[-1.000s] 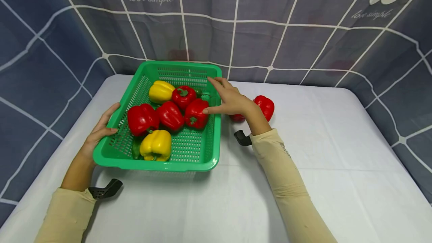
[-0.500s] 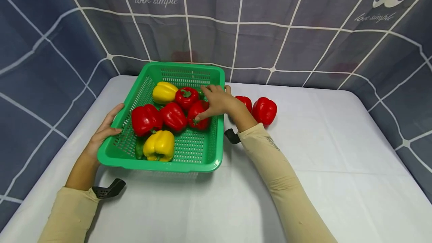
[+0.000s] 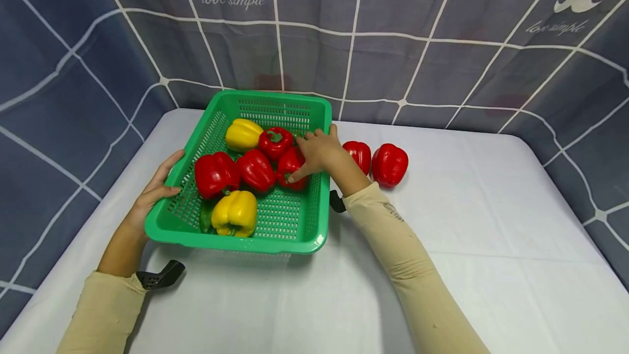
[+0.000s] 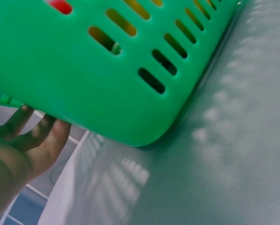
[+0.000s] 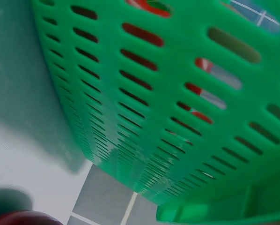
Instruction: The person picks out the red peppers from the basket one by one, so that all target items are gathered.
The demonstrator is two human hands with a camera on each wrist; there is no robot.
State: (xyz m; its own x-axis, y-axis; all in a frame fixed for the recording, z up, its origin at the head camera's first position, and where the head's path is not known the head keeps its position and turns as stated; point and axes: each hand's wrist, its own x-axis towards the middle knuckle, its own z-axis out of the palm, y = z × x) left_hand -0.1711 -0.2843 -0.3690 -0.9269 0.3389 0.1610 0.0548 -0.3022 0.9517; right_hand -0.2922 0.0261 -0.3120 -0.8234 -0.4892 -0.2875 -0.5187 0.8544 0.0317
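A green slotted basket point(image 3: 236, 242) holds several red and yellow bell peppers. My left hand point(image 3: 144, 201) grips its left rim, thumb over the edge; in the left wrist view, those fingers point(image 4: 48, 136) lie against the underside of the rim. Over the right rim reaches my right hand point(image 3: 319, 154), its thumb and fingers spread around the rightmost red bell pepper point(image 3: 289, 164) in the basket. Part of that pepper is hidden by the hand. In the right wrist view only the basket's slotted wall point(image 5: 140, 103) shows, with the hand out of sight.
Two more red bell peppers, a nearer one point(image 3: 357, 154) and an outer one point(image 3: 390, 165), lie on the white tablecloth point(image 3: 472, 223) right of the basket. A checked curtain point(image 3: 314, 59) rises behind. Something green point(image 3: 206, 216) lies beside the front yellow pepper point(image 3: 235, 213).
My right hand has come down and left over the basket's right rim onto the red bell pepper. The left hand has kept its grip. The whole view has shifted slightly.
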